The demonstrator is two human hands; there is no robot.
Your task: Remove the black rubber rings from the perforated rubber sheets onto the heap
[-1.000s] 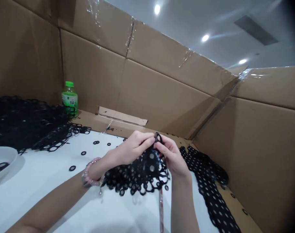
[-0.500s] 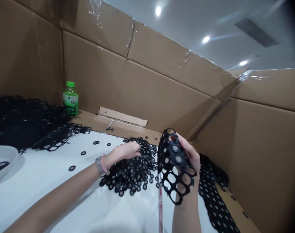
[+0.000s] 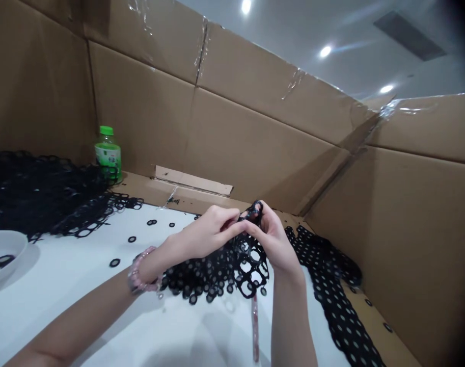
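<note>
A black perforated sheet (image 3: 251, 265) with emptied ring-shaped holes hangs from my right hand (image 3: 274, 237), whose fingers are closed on its upper part. My left hand (image 3: 209, 232), wearing a bracelet at the wrist, meets it there, thumb and fingers pinched at the sheet's edge. Whether a single washer is between the left fingertips is hidden. Below both hands lies a heap of small black ring washers (image 3: 205, 275) on the white table (image 3: 140, 316), partly covered by the left hand and the sheet.
Black web scrap (image 3: 45, 193) is piled at the left beside a green-capped bottle (image 3: 109, 155). A white bowl (image 3: 10, 255) holds a few rings. Unpicked perforated strips (image 3: 335, 300) lie at the right. Cardboard walls (image 3: 263, 137) surround the table; a thin wrapped stick (image 3: 255, 329) lies in front.
My left hand has risen from the washer heap and moved right to the sheet. My right hand has shifted left and turned the sheet, bringing the hands together.
</note>
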